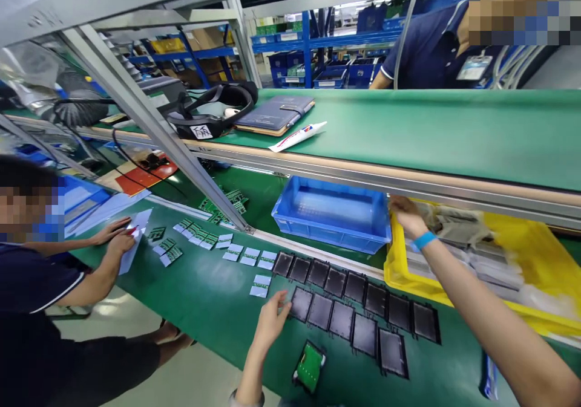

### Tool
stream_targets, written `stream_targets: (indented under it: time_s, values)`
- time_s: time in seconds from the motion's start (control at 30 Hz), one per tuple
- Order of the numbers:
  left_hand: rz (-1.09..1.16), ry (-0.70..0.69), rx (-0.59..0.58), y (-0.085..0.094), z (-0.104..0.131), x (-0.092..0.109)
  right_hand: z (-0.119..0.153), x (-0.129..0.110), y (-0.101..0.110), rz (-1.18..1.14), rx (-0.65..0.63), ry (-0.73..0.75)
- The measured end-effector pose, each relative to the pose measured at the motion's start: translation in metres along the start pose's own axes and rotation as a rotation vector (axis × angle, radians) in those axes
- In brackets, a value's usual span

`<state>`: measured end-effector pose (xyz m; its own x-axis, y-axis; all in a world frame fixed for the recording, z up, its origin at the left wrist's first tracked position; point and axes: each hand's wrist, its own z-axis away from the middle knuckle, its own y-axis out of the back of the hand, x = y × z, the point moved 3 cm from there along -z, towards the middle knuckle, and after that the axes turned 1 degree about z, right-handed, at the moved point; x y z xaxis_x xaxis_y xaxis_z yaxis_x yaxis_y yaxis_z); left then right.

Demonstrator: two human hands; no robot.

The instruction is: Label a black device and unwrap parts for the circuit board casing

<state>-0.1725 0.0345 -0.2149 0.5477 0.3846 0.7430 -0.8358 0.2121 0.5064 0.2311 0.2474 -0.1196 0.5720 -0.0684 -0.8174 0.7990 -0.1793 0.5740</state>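
Observation:
Two rows of flat black plastic cases [341,319] lie on the green bench. My left hand [272,317] is beside the left end of the front row, fingers apart and holding nothing I can see. My right hand [405,212], below a blue wristband, is at the rim of the yellow crate [397,262], near the blue bin; its fingers are smeared and partly hidden. A black case with a green circuit board [309,366] rests nearest me. Small green-and-white boards [250,256] lie left of the cases.
An open blue bin [333,213] stands behind the cases. Above runs a green shelf [408,129] with a notebook [276,113], a white tube [298,136] and a headset. A co-worker at the left handles white sheets; another person stands behind the shelf. A metal post slants down at the left.

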Motion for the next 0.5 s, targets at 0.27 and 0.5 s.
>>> stream_targets:
  time_s: [0.27,0.5]
  values:
    - [-0.559,-0.096,-0.043,-0.089,-0.010,-0.025,0.251,0.095,-0.024,0.461,-0.552,-0.353]
    - [-0.755,-0.138,0.057,-0.127,-0.019,-0.038,0.352,0.118,-0.098,0.772,-0.353,-0.472]
